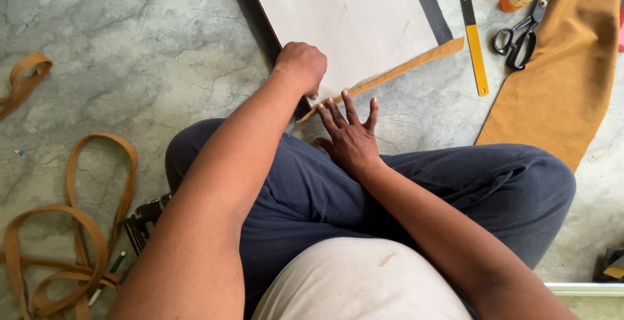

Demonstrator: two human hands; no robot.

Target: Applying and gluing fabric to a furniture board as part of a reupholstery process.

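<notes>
Pale sheet [344, 17] on marble floor [143, 53] w/ tan leather strip [390, 73] along its near edge — left hand [300, 66] fisted on sheet's near corner, right hand [351, 139] flat, fingers spread, just below strip — scissors [520, 34], ruler [472, 30] right of sheet.

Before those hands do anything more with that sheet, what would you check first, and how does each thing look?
1. Left hand on the pale sheet: ok, closed fist at its lower edge.
2. Right hand steadying: ok, spread fingers touch the tan strip.
3. Tool in the left fist: cannot tell.
4. Ruler within reach: ok, beside the sheet.
5. Scissors out of the way: ok, on the tan leather.
</notes>
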